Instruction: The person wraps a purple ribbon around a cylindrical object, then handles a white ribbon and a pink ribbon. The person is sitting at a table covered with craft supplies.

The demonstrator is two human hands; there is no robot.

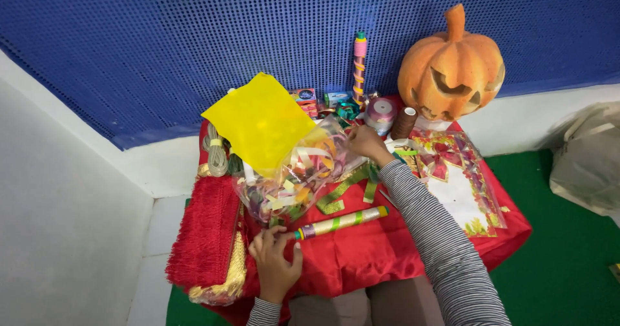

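Your left hand (pixel 276 264) pinches the bottom of a clear bag (pixel 294 177) of coloured paper scraps; your right hand (pixel 368 143) grips its top edge. The bag lies on the red cloth (pixel 361 255), a striped tube (pixel 342 222) just beside it, a yellow sheet (pixel 258 122) above, pumpkin (pixel 451 67) behind.

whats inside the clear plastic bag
The clear plastic bag holds curled paper strips in mixed colours. A yellow sheet covers its upper left, hiding anything there.
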